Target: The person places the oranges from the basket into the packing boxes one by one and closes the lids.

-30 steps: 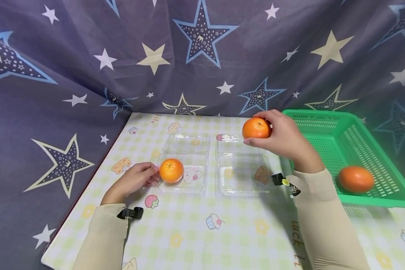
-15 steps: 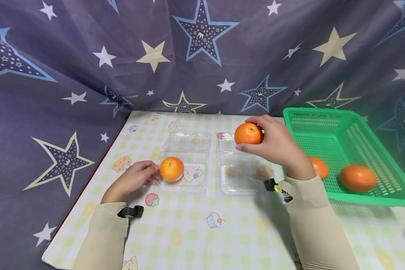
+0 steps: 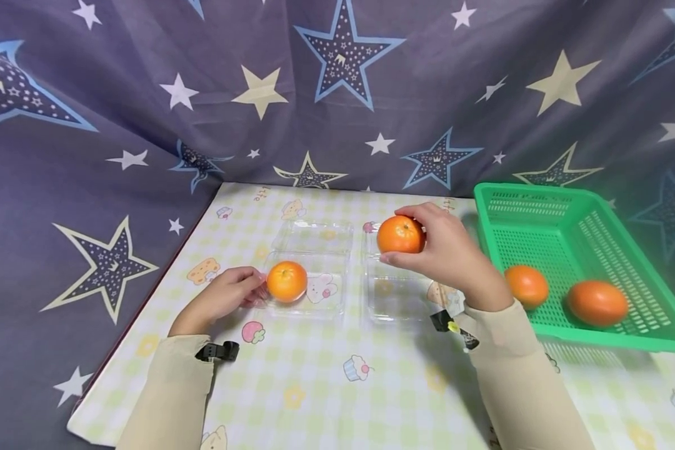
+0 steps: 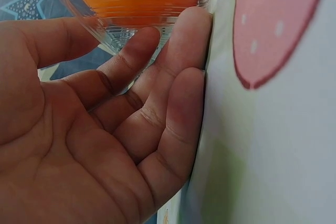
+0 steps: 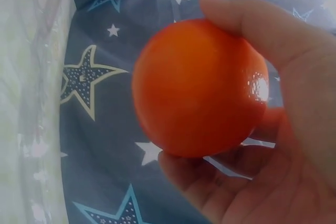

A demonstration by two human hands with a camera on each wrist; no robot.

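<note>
Right hand (image 3: 447, 250): grip closed round an orange (image 3: 400, 235), thumb and fingers on opposite sides – fruit held above the right clear box (image 3: 394, 307). Left hand (image 3: 227, 294): thumb and fingertips pinching the near-hand edge of the left clear box (image 3: 327, 307), which contains a second orange (image 3: 286, 282). Both boxes open on the worktop (image 3: 309, 400); two further oranges (image 3: 597, 303) lie apart in the green basket (image 3: 613, 340).
</note>
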